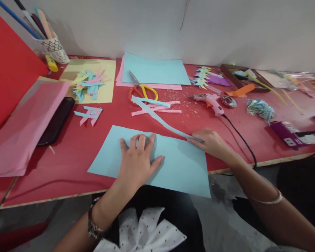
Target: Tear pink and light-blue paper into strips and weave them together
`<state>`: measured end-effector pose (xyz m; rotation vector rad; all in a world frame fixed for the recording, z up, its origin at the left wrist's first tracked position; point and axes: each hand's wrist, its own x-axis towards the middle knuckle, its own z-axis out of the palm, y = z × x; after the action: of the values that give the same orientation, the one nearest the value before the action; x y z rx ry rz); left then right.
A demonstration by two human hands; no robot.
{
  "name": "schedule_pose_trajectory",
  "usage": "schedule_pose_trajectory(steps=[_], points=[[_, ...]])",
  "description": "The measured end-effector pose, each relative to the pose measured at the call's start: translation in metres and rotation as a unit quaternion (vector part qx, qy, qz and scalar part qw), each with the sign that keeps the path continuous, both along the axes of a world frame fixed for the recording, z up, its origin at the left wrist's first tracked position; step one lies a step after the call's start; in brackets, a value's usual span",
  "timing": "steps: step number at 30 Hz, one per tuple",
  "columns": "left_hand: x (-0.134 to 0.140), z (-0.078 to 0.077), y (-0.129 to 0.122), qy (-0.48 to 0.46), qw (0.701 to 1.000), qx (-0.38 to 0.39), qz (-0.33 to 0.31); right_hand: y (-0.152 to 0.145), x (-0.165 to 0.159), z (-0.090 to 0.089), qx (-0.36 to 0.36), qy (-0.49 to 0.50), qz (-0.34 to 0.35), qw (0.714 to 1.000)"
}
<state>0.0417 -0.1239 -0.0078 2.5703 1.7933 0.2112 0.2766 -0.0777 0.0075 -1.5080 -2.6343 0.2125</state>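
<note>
My left hand (137,159) lies spread on a light blue paper sheet (181,164) at the table's front edge. Near the sheet's right top corner, my right hand (208,140) is closed on one end of a long blue paper strip (160,120). The strip runs up to the left and folds back at its far end, over several pink paper strips (170,110). Scissors (141,89) with yellow and red handles lie behind, their blades resting on more blue paper.
A pink glue gun (208,101) with a black cord lies right of the scissors. Cut strips (89,84) are heaped on yellow paper. A dark phone (57,122) sits at left, partly under pink sheets (28,129). A pen cup (55,49) stands by the wall.
</note>
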Motion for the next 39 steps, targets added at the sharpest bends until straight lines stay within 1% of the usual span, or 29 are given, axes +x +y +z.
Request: schedule_pose_trajectory(steps=[9, 11, 16, 19, 23, 31, 39], points=[[0.000, -0.001, 0.000, 0.004, 1.000, 0.001, 0.003, -0.001, 0.001, -0.002, 0.024, -0.013, -0.043, 0.999], [0.001, 0.000, 0.001, 0.002, 1.000, 0.003, 0.003, -0.002, 0.002, -0.002, 0.037, -0.011, -0.037, 0.999], [0.001, -0.001, 0.001, -0.005, 1.000, 0.004, 0.003, -0.003, 0.005, -0.003, 0.070, 0.004, 0.004, 0.998], [0.001, -0.002, 0.001, -0.008, 1.000, 0.004, 0.003, -0.003, 0.007, -0.005, 0.078, 0.004, 0.006, 0.997], [0.000, -0.002, 0.000, -0.008, 1.000, 0.003, 0.003, -0.001, 0.010, -0.008, 0.081, 0.009, -0.017, 0.997], [0.000, -0.002, 0.000, -0.004, 1.000, 0.003, 0.004, 0.008, 0.023, -0.008, 0.055, 0.002, -0.108, 0.993], [-0.004, 0.002, 0.002, -0.008, 1.000, -0.002, -0.007, 0.005, 0.017, 0.003, 0.022, -0.030, -0.125, 0.991]])
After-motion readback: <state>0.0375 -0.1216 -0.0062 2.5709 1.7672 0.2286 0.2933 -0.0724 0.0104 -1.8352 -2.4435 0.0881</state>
